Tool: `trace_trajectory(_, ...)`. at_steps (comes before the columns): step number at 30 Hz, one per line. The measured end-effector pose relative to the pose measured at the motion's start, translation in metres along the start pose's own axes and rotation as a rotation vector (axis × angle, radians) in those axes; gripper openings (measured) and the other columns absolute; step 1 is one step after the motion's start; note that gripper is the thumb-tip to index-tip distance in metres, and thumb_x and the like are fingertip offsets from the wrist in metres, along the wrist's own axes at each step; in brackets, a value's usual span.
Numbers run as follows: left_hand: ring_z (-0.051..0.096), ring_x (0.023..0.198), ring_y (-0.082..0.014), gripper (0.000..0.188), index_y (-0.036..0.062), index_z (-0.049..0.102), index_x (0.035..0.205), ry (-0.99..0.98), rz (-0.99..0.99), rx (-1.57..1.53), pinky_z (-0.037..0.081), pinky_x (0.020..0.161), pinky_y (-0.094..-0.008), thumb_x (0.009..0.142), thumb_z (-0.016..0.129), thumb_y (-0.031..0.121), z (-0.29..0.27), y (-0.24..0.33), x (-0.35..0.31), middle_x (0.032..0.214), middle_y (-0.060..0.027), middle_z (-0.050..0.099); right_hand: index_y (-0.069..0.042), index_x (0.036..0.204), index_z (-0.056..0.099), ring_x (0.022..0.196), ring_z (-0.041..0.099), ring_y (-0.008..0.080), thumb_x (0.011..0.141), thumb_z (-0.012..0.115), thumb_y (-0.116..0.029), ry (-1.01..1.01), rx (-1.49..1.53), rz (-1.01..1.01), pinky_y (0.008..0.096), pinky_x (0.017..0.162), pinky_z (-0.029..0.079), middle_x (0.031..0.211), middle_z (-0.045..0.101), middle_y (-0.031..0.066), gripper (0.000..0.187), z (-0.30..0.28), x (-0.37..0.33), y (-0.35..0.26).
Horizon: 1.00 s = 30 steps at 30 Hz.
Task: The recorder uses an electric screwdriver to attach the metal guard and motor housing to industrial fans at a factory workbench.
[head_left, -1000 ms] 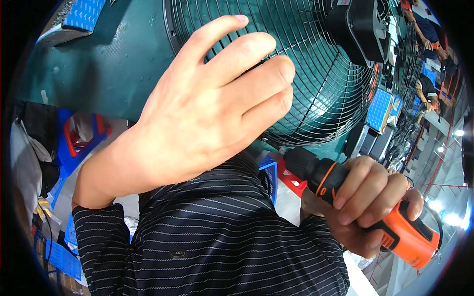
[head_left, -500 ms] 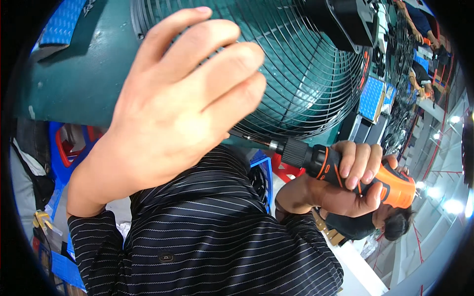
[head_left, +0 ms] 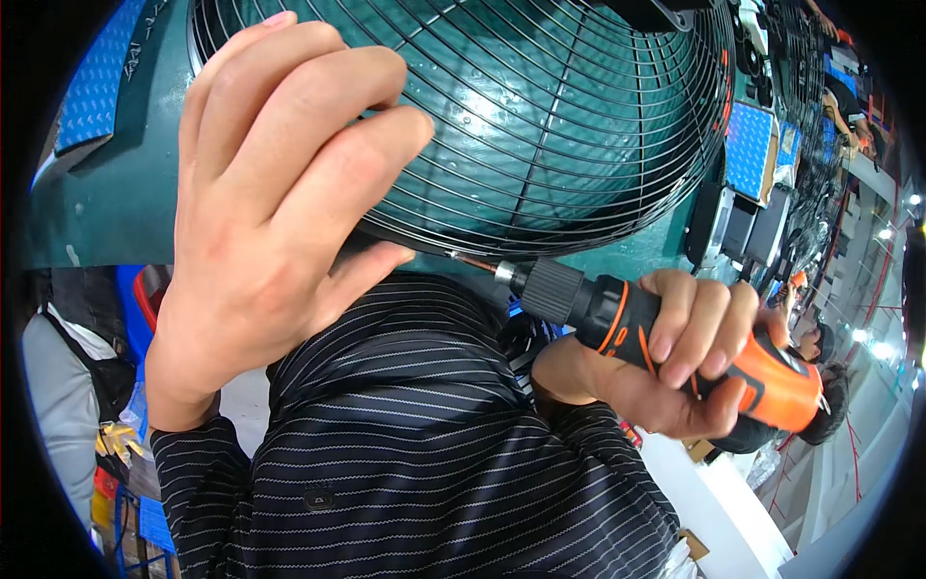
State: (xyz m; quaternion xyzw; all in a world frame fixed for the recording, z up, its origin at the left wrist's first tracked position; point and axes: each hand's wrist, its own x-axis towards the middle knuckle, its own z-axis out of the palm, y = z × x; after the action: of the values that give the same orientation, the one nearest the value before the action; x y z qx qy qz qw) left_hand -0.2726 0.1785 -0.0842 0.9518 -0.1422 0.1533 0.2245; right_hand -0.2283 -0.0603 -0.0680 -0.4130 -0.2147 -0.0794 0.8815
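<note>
A round black wire fan guard point(head_left: 569, 145) lies on the green tabletop in front of me. My left hand point(head_left: 275, 193) is over its left side, fingers bent and thumb held apart. I see nothing between its fingers, though the palm side is hidden. My right hand point(head_left: 694, 338) is wrapped round an orange and black electric screwdriver point(head_left: 622, 323). Its bit points left at the guard's near rim, with the tip point(head_left: 461, 257) at or very close to that rim. I cannot tell whether a screw sits on it.
A green table point(head_left: 116, 217) runs across the front. Blue patterned boxes point(head_left: 748, 150) stand at right, another blue patterned piece point(head_left: 96, 82) at far left. A black motor-like part point(head_left: 646, 14) shows at the top. Other people point(head_left: 844, 111) are at right.
My left hand has shifted left, its thumb now apart from the fingers. The screwdriver has moved slightly left and its bit tip is by the guard's rim. The view has shifted a little.
</note>
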Motion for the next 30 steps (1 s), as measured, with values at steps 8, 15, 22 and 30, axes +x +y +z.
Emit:
trace_trajectory(8, 0.05, 0.116, -0.0357, 0.065, 0.0053, 0.063, 0.108, -0.005, -0.03, -0.017, 0.039, 0.105, -0.0542, 0.048, 0.082, 0.023, -0.002, -0.001, -0.001, 0.114, -0.0118, 0.057, 0.001, 0.124, 0.048, 0.053, 0.057, 0.0118, 0.08, 0.068, -0.013, -0.559, -0.14, 0.134, 0.0248, 0.049, 0.055, 0.081, 0.056, 0.0065, 0.051, 0.035, 0.034, 0.003)
trace_trajectory(15, 0.052, 0.112, -0.0316, 0.067, 0.0045, 0.061, 0.103, 0.162, 0.041, -0.137, 0.039, 0.104, -0.0544, 0.04, 0.079, 0.017, 0.016, -0.011, -0.01, 0.115, -0.0091, 0.057, -0.001, 0.124, 0.048, 0.046, 0.056, 0.0112, 0.078, 0.071, -0.011, -0.746, -0.207, 0.196, 0.0259, 0.048, 0.056, 0.071, 0.058, 0.0047, 0.052, 0.059, 0.043, 0.01)
trace_trajectory(22, 0.051, 0.112, -0.029, 0.066, 0.0053, 0.061, 0.102, 0.213, 0.022, -0.18, 0.04, 0.103, -0.0534, 0.039, 0.079, 0.016, 0.022, -0.01, -0.011, 0.113, -0.0075, 0.057, -0.008, 0.122, 0.048, 0.055, 0.066, 0.0159, 0.078, 0.075, -0.004, -0.981, -0.058, 0.291, 0.0271, 0.051, 0.056, 0.064, 0.065, 0.0044, 0.051, 0.061, 0.05, 0.02)
trace_trajectory(30, 0.052, 0.111, -0.0285, 0.068, 0.0052, 0.061, 0.103, 0.184, 0.041, -0.154, 0.039, 0.103, -0.0534, 0.039, 0.081, 0.017, 0.017, -0.01, -0.01, 0.114, -0.0074, 0.057, -0.005, 0.093, 0.065, 0.051, 0.059, 0.0185, 0.077, 0.074, 0.004, -1.246, 0.273, 0.565, 0.0281, 0.05, 0.051, 0.067, 0.063, 0.0097, 0.021, 0.071, 0.073, 0.037)
